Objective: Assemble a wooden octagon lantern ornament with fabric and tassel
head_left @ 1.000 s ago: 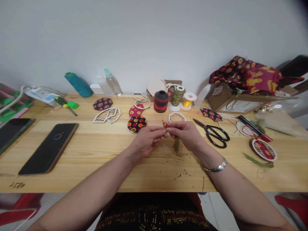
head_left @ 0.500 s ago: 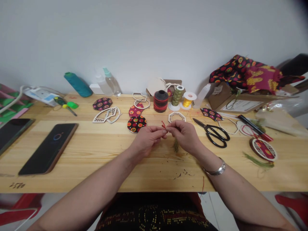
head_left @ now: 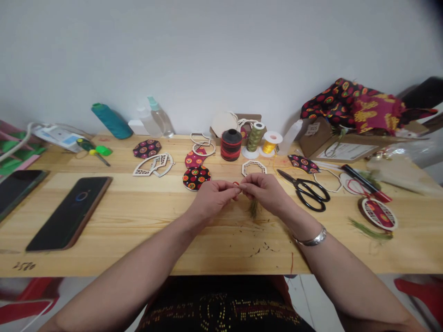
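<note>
My left hand (head_left: 215, 198) and my right hand (head_left: 265, 191) meet fingertip to fingertip over the middle of the wooden table. Both pinch a thin red cord (head_left: 236, 183), of which only a short bit shows above the fingers. Just below my right hand lies a dark green tuft of thread (head_left: 254, 210); whether it joins the cord is hidden. Behind the hands are an octagonal wooden frame (head_left: 254, 168) and a round patterned fabric piece (head_left: 196, 178). Black-handled scissors (head_left: 306, 189) rest to the right of my right hand.
Behind stand a red-and-black thread spool (head_left: 231, 145), a green spool (head_left: 255, 137) and a yellow spool (head_left: 270, 143). A phone (head_left: 71, 214) lies left. At right are an oval ornament (head_left: 380, 214), a red-and-black marker (head_left: 365, 182) and a cardboard box (head_left: 332, 143) with fabric.
The red cord's end, which stuck up above the fingertips, now sits lower and shows less. Both hands keep nearly the same place and stay pinched.
</note>
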